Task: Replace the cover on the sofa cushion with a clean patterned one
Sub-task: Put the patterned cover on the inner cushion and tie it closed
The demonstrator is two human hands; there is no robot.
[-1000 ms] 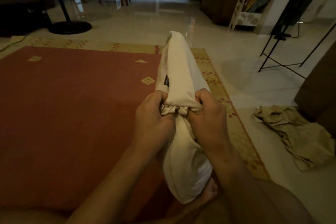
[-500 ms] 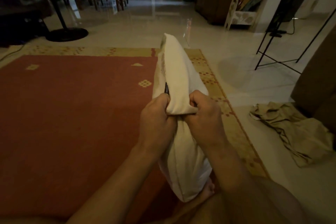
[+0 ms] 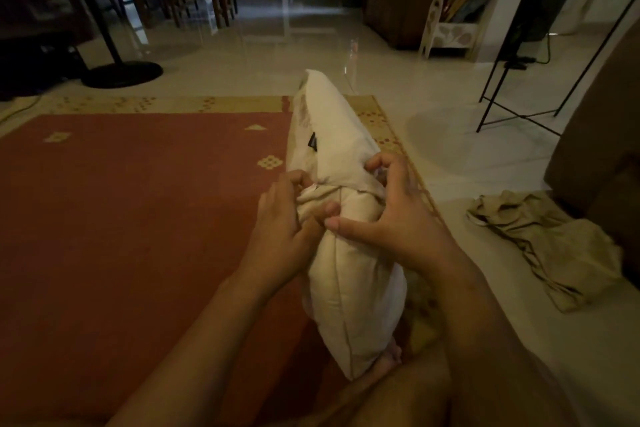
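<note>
We hold the pale stuffed cushion [image 3: 353,288] on edge between our legs on the red woven rug [image 3: 138,218], its far end towards 12 o'clock. The cream fabric cover [image 3: 332,135], its pattern hard to read in this dim light, sheathes the far half. The near half is bare and left to do. A crumpled beige cloth [image 3: 554,253] lies at 3 o'clock. Since a second ago our fists have loosened: the left hand [image 3: 280,225] pinches the bunched hem, and the right hand [image 3: 401,215] hooks its fingers [image 3: 388,159] over it.

A red rug [image 3: 138,218] lies on the floor [image 3: 311,45], perhaps a fan base [image 3: 122,74] beyond it.
</note>
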